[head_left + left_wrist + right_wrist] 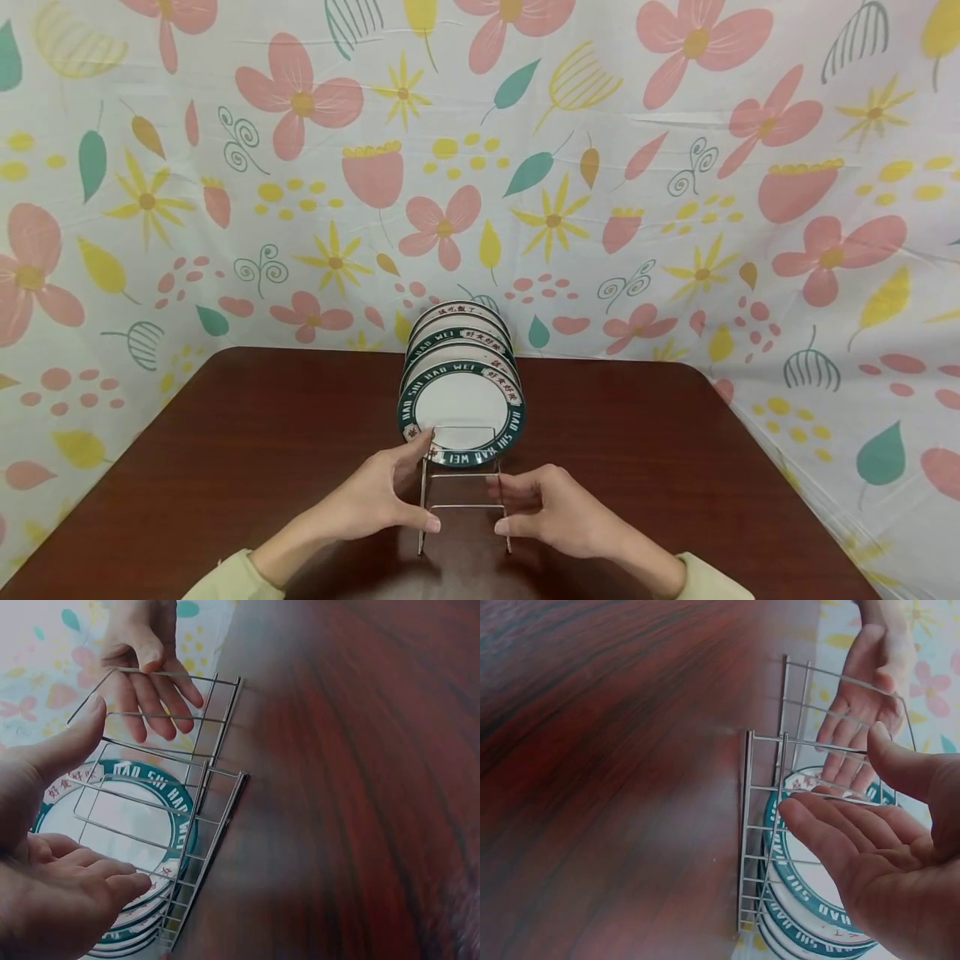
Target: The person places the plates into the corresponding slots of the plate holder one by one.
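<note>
A silver wire plate rack (pixel 467 506) stands on the table near its front edge. Several round plates (pixel 459 404) with white centres and dark green lettered rims stand upright in its rear part, one behind another. The front part of the rack shows bare wires. My left hand (pixel 371 497) is at the rack's left side, its index fingertip overlapping the front plate's lower edge. In the left wrist view its fingers (pixel 86 881) lie loosely extended beside the wires, thumb apart. On the opposite side is my right hand (pixel 562 512), its extended fingers (pixel 840 832) close along the wires.
A dark reddish-brown wooden table (pixel 262 433) lies under the rack. Behind it and along the right hangs a white cloth (pixel 660 233) printed with pink, yellow and green flowers and leaves. Light sleeves (pixel 236 577) cover both forearms.
</note>
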The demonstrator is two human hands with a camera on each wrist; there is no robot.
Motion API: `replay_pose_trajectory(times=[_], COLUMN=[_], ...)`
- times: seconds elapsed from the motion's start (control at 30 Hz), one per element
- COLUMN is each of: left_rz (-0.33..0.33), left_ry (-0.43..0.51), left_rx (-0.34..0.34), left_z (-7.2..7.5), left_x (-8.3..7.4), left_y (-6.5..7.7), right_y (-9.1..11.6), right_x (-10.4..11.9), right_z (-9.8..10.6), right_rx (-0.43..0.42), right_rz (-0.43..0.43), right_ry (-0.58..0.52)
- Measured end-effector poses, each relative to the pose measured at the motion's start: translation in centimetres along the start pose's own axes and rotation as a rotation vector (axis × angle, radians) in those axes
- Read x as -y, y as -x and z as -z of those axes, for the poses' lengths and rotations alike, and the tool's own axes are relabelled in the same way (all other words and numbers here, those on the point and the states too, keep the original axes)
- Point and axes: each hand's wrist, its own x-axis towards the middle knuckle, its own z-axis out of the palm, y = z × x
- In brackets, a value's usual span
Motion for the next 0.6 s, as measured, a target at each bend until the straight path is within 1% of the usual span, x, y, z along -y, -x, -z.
replay_pose_trajectory(times=[0.17, 0.37, 0.6], left_rz=[-0.017, -0.018, -0.006], left_ry=[0.01, 0.014, 0.021], left_rx=[0.005, 0.004, 0.007], left_z=[0.22, 0.25, 0.41], left_x=[0.13, -0.12, -0.07], left_y=[-0.04, -0.23, -0.35], right_y=[-0.13, -0.09, -0.1], right_x=[0.35, 0.62, 0.65], right_z=[-0.21, -0.11, -0.25], right_rx=[-0.008, -0.01, -0.006], right_rz=[-0.008, -0.015, -0.023], right_ry=[0.036, 0.098, 0.112])
